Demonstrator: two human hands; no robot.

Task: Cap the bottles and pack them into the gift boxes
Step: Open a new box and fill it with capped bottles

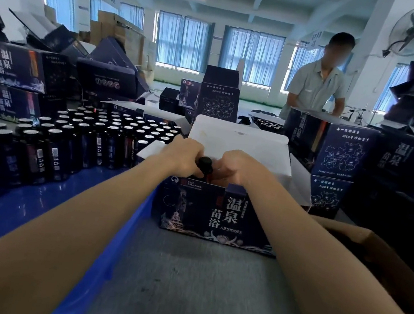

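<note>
Counter mid-frame held open gift box; left grip clamped capped bottle above, prob. to guide it in; right grip: hold unclear.

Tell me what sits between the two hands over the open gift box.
A black-capped bottle stands between the left hand and the right hand, rising out of the open gift box. The head view shows it.
</note>
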